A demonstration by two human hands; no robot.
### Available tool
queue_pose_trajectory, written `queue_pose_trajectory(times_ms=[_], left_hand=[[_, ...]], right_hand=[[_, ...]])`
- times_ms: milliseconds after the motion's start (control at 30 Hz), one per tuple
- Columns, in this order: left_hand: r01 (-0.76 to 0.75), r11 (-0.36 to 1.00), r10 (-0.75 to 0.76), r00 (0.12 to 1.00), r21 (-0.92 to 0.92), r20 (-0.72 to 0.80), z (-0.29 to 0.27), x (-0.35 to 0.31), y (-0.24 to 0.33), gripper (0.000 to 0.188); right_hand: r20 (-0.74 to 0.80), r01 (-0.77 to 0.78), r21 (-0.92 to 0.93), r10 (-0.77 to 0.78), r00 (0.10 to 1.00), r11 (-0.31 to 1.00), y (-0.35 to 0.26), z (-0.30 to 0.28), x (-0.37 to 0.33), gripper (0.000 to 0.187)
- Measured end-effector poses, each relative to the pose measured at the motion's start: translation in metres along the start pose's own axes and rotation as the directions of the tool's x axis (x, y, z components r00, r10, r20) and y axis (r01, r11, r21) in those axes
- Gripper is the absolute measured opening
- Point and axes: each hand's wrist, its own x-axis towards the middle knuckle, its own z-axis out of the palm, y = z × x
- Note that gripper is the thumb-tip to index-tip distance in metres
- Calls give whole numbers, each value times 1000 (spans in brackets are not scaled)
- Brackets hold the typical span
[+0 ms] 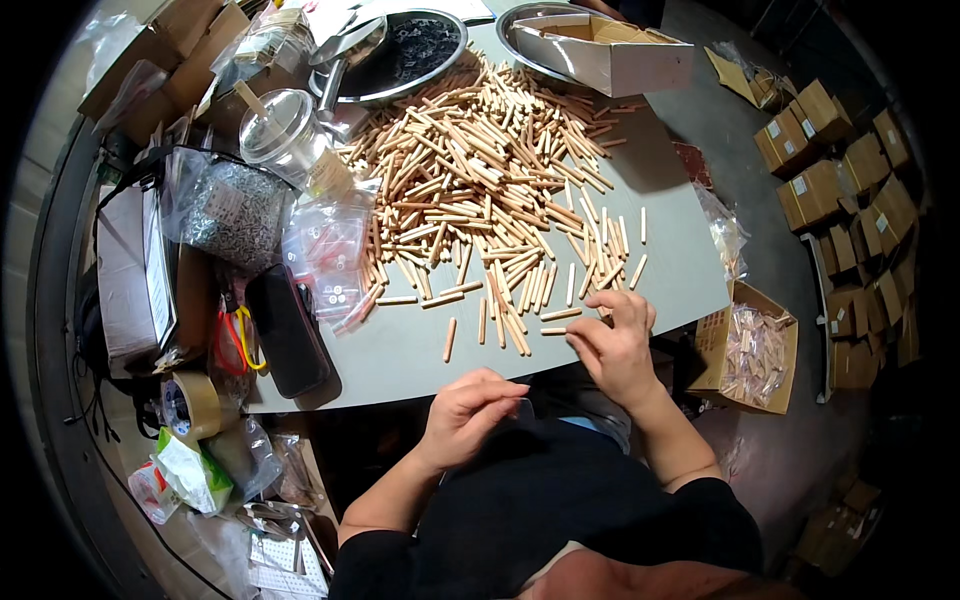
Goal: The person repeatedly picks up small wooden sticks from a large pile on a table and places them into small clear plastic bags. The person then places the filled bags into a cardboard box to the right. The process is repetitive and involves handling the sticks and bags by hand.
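Picking pegs at the near edge

My right grip (615,335) is down at the desk (680,200), thumb tip at the end of a loose peg (553,331); I cannot tell whether I have it pinched or am only touching it. A second peg (560,314) lies just beyond. My left grip (470,405) hangs before my chest, just off the edge, thumb and forefinger pressed together. Something clear shows beside their tips, too small to make out, so I cannot tell whether they hold it.

I judge the step in hand to be taking pegs singly from the fringe of the pile (470,180). The next move seems to call for a light thumb-and-finger pinch along the peg, since it is smooth-looking, slim and could roll.

The pile fills the middle of the desk; its stray pegs cross one another, so a careless reach might drag neighbours along. To the left, flat bags (325,255), a phone (287,330) and a cup (285,130) hem in the pile and leave that side cramped. A bowl (464,50) of black bits stands behind it. Down on the right, a carton (708,350) holds bagged pegs.
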Motion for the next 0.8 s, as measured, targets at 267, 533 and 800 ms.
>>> queue_pose_trajectory(times_ms=[267,533,800], left_hand=[[74,995,-68,994,-71,80,-3,-12,-23,9],[200,975,-172,953,-92,248,5,-7,-22,8],[391,855,-291,905,-340,310,11,-3,-35,18]], right_hand=[[-58,-62,-11,61,996,998,-10,1,3,30],[-86,-222,74,228,970,972,10,-8,-20,32],[-54,-98,5,98,994,995,-11,-3,-2,30]])
